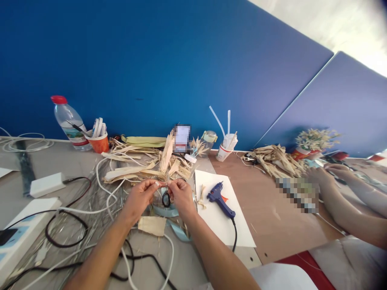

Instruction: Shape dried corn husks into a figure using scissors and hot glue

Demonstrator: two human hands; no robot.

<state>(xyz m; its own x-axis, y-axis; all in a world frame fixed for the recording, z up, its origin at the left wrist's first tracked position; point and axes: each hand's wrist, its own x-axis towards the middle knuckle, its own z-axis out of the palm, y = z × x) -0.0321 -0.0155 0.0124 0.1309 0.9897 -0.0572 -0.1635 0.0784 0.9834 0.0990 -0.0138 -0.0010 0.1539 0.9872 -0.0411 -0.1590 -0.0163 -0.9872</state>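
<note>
My left hand (141,200) and my right hand (182,196) meet above the table, fingertips pinched close together. Between them is something thin and small, too fine to make out. A black loop (166,199), perhaps a scissor handle or ring, shows by my right fingers. Dried husks (133,173) lie just beyond both hands. Under the hands are light blue ribbon (178,230) and a flat beige husk piece (152,226). To the right, a blue glue gun (221,200) rests on white paper (238,225).
Cables and a power strip (30,225) spread across the left. Along the blue partition stand a bottle (71,125), an orange cup (99,143), a phone (182,137), a jar (209,141) and a cup with straws (224,152). Another person's arms (347,201) are at right.
</note>
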